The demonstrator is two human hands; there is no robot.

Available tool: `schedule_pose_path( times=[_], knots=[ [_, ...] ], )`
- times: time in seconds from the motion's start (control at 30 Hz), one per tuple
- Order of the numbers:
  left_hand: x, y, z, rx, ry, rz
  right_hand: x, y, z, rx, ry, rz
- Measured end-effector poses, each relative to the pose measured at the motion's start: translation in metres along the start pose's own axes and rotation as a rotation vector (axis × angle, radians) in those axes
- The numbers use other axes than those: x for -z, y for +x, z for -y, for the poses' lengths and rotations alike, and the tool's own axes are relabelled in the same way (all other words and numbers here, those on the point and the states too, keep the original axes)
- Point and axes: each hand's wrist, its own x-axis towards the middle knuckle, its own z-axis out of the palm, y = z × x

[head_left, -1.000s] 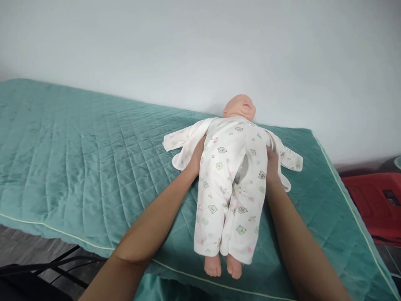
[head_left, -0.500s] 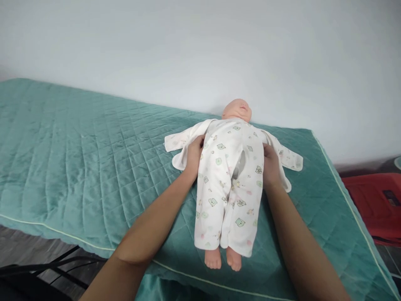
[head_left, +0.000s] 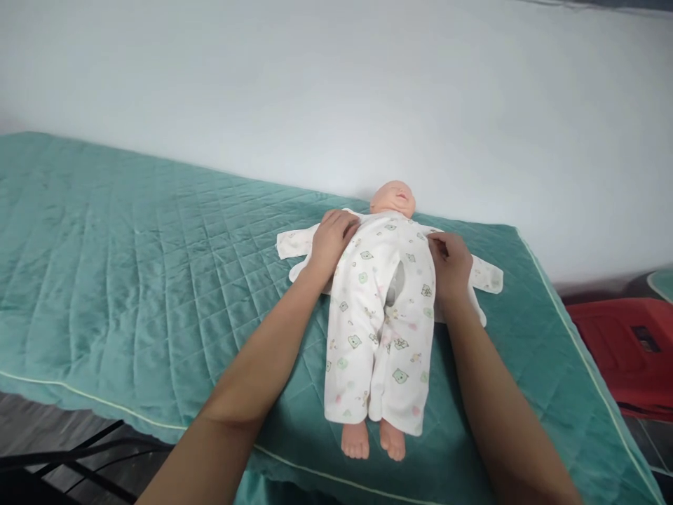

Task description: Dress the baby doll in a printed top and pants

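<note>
The quilt (head_left: 116, 273) starts at the left border and runs broad and green up to the doll (head_left: 381, 259), giving the left arm its widest room. Its pale piping marks the front edge, with a strip of grey floor (head_left: 26, 417) and dark bars (head_left: 105, 480) below. The far edge meets the white wall (head_left: 252, 84) along its whole visible length.

Nearer the middle, the shirt (head_left: 294, 242) spreads flat, its left sleeve reaching out over the quilt. The left hand (head_left: 332, 242) rests at the doll's side with bent fingers close together on the cloth; whether they are clamped on it cannot be told.

The doll lies on its back on the quilt, head just beside the wall, bare feet (head_left: 355, 442) near the front edge. Its white trousers (head_left: 352, 319), printed with small green, pink and yellow figures, reach high over the belly; grey shows in a gap at the crotch.

At the other side, the right hand (head_left: 451, 265) has its fingers curled at the trousers' upper edge, their grip likewise unclear. Past the right sleeve only a narrow band of quilt remains before its slanting right edge, with a red plastic piece (head_left: 620, 351) just beyond.
</note>
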Motion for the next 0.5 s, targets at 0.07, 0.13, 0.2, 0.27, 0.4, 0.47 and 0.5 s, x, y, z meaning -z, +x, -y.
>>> schedule_pose_path(
  times=[0.07, 0.13, 0.2, 0.27, 0.4, 0.47, 0.5],
  knots=[
    [-0.001, 0.001, 0.005, -0.044, 0.019, 0.038, -0.006, 0.008, -0.002, 0.024, 0.036, 0.035],
    [-0.001, 0.002, 0.009, -0.055, -0.016, 0.076, -0.010, 0.016, -0.005, 0.039, 0.058, 0.056],
    [0.001, 0.005, 0.011, -0.022, -0.099, 0.139, -0.012, 0.021, -0.009, 0.014, 0.086, 0.101],
    [0.004, 0.011, 0.011, 0.023, -0.164, 0.234, -0.011, 0.024, -0.012, -0.054, 0.124, 0.201],
    [0.014, 0.023, 0.010, 0.087, -0.189, 0.474, -0.003, 0.029, -0.014, -0.162, 0.186, 0.431],
    [0.018, 0.028, 0.009, 0.125, -0.224, 0.564, 0.001, 0.033, -0.013, -0.157, 0.200, 0.514],
    [0.019, 0.030, 0.009, 0.144, -0.243, 0.593, 0.002, 0.036, -0.012, -0.146, 0.204, 0.552]
  ],
)
